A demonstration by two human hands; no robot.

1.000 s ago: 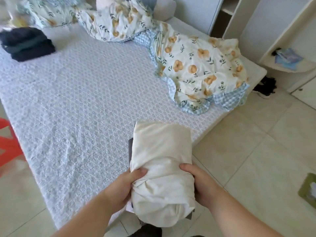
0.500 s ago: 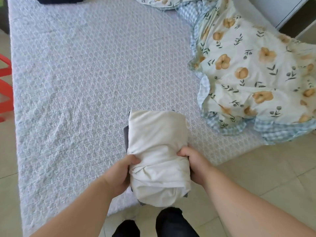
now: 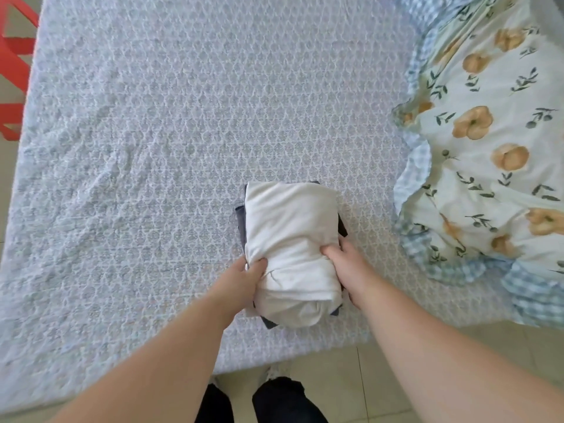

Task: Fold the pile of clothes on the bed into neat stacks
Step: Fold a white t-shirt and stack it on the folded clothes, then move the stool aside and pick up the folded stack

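Both hands clasp a small stack of folded clothes from its sides: the left hand curls its thumb onto the cream top layer with the fingers tucked out of sight under the left edge, and the right hand mirrors it on the right flank, thumb pressed into the cloth, fingers hidden beneath. The stack sits near the front edge of the bed, on the patterned sheet, well apart from the floral duvet heaped to the right. Whether it already bears fully on the sheet or hangs just above it cannot be told. The step looks like setting the bundle down, and doing it well likely means lowering it flat, both sides together, so the darker garments underneath — grey-blue edges peek out at the left side and the near corners — do not slide out from under the cream piece. Fingers should slip out sideways, low and slow, rather than lift away and drag the layers askew. A light pat on top would settle it. The stack's long axis runs away from the person, tilted slightly leftward at the far end; its rounded, rolled end faces the person and its squarer end points toward the middle of the bed.
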